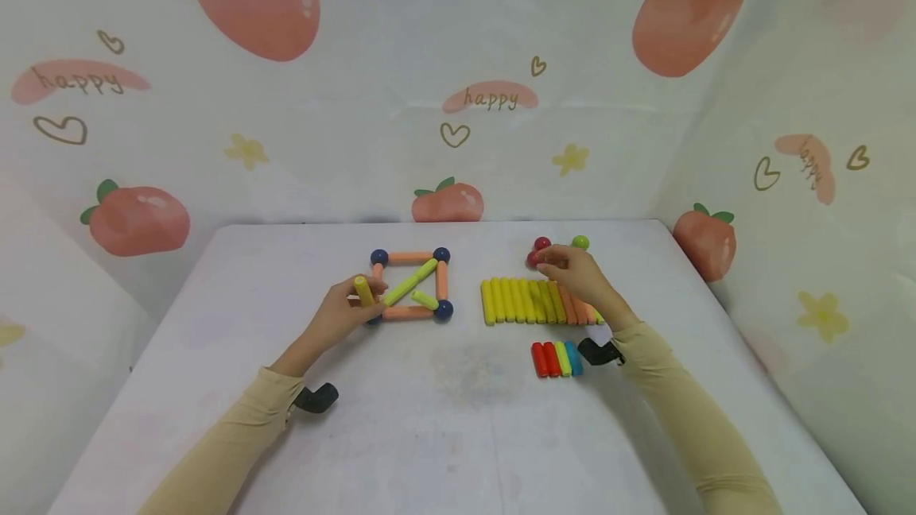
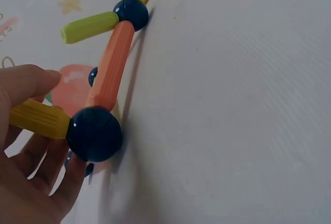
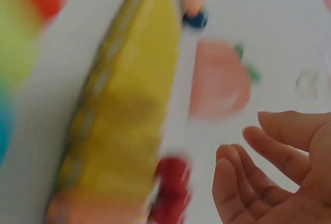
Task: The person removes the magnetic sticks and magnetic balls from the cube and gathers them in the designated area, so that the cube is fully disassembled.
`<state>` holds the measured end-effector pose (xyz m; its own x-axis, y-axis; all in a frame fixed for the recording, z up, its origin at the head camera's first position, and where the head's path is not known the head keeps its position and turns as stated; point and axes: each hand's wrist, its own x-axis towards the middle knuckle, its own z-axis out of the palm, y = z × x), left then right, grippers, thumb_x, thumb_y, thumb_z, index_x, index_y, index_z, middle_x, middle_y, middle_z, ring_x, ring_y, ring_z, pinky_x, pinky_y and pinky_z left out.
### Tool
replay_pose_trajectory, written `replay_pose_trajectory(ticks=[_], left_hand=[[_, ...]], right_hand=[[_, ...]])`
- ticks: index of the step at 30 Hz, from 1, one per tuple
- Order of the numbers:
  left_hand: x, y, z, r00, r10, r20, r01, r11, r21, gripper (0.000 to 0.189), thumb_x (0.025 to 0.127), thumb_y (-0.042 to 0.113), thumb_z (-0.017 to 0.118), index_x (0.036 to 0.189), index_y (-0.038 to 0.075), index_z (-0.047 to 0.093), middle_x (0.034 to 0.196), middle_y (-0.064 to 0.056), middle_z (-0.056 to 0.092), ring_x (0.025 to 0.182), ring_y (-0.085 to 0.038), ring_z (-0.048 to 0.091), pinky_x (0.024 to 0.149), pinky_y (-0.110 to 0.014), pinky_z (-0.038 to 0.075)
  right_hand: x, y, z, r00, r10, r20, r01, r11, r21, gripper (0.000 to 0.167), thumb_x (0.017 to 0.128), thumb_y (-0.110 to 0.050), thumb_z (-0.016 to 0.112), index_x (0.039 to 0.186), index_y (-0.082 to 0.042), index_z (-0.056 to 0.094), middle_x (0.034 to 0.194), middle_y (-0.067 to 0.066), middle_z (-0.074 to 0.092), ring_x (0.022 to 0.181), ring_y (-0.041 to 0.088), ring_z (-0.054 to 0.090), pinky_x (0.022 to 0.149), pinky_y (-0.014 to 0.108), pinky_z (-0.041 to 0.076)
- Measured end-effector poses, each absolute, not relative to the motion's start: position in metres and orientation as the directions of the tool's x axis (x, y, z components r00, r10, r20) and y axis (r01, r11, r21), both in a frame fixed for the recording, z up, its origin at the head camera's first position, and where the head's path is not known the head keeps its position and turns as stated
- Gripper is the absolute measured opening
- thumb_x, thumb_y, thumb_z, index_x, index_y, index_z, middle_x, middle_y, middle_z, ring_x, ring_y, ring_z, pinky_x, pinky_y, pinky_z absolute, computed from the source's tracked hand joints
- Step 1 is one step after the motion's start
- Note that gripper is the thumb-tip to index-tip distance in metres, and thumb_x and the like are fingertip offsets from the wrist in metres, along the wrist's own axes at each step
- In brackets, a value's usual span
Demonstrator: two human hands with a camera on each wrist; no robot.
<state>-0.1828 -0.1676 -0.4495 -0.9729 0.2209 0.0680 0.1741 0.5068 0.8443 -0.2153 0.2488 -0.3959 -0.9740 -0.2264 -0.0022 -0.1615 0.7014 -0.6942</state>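
Observation:
My left hand (image 1: 347,307) grips an upright yellow stick (image 1: 363,291) between thumb and fingers. In the left wrist view, this stick meets a navy ball (image 2: 94,134) at the frame's near-left corner. Orange sticks (image 1: 409,312) join navy balls (image 1: 444,309) into a square. Light green sticks (image 1: 410,283) slant across it in the head view; one of them (image 2: 90,27) juts up from the near-right ball. My right hand (image 1: 581,275) hovers by the red balls (image 1: 534,260), fingers loosely bent. In the right wrist view a gap shows between its thumb and fingers, which hold nothing.
A row of yellow sticks (image 1: 509,300), with orange ones at its right end, lies under and left of my right hand. Nearer to me are short red (image 1: 540,360), light green and blue sticks (image 1: 574,358). A green ball (image 1: 580,242) sits at the back right.

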Motion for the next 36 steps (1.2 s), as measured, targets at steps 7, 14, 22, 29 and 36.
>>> replay_pose_trajectory(ticks=[7, 14, 22, 29, 36], left_hand=[[-0.180, -0.174, -0.458, -0.978, 0.198, 0.069, 0.171, 0.558, 0.812, 0.037, 0.086, 0.013, 0.077, 0.120, 0.004, 0.063, 0.114, -0.017, 0.065, 0.103, -0.030, 0.064, 0.086, -0.036, 0.058], [-0.180, -0.177, -0.463, -0.988, 0.152, 0.018, 0.109, 0.618, 0.779, 0.036, 0.087, 0.022, 0.076, 0.113, 0.002, 0.062, 0.116, -0.019, 0.063, 0.107, -0.034, 0.064, 0.089, -0.045, 0.055], [-0.181, -0.179, -0.472, -0.978, 0.187, 0.089, 0.179, 0.549, 0.816, 0.036, 0.086, 0.021, 0.078, 0.115, 0.003, 0.065, 0.113, -0.018, 0.066, 0.103, -0.030, 0.068, 0.088, -0.038, 0.057], [-0.183, -0.179, -0.473, -0.972, 0.210, 0.110, 0.206, 0.519, 0.830, 0.042, 0.086, 0.020, 0.078, 0.121, 0.003, 0.063, 0.112, -0.018, 0.069, 0.101, -0.028, 0.069, 0.083, -0.026, 0.056], [-0.182, -0.181, -0.475, -0.972, 0.208, 0.109, 0.203, 0.512, 0.835, 0.037, 0.087, 0.021, 0.077, 0.116, 0.004, 0.063, 0.111, -0.018, 0.069, 0.101, -0.027, 0.069, 0.082, -0.022, 0.055]], right_hand=[[-0.215, 0.176, -0.387, -0.913, -0.408, -0.002, -0.269, 0.604, -0.751, 0.028, 0.098, -0.025, 0.061, 0.125, -0.016, 0.065, 0.113, 0.008, 0.067, 0.095, 0.026, 0.065, 0.081, 0.030, 0.055], [-0.214, 0.098, -0.386, -0.797, -0.598, 0.082, -0.420, 0.451, -0.788, 0.037, 0.099, -0.022, 0.061, 0.135, -0.015, 0.058, 0.124, 0.011, 0.067, 0.108, 0.022, 0.065, 0.092, 0.033, 0.055], [-0.218, 0.039, -0.389, -0.669, -0.724, 0.167, -0.543, 0.323, -0.775, 0.041, 0.098, -0.017, 0.063, 0.138, -0.012, 0.056, 0.130, 0.012, 0.066, 0.114, 0.024, 0.066, 0.093, 0.023, 0.053], [-0.227, 0.019, -0.401, -0.619, -0.768, 0.166, -0.545, 0.267, -0.795, 0.037, 0.097, -0.010, 0.062, 0.135, -0.010, 0.059, 0.132, 0.006, 0.065, 0.116, 0.019, 0.064, 0.093, 0.018, 0.052], [-0.223, 0.013, -0.404, -0.646, -0.743, 0.174, -0.547, 0.291, -0.785, 0.030, 0.096, -0.013, 0.065, 0.125, -0.010, 0.064, 0.119, 0.007, 0.070, 0.108, 0.015, 0.064, 0.091, 0.018, 0.051]])
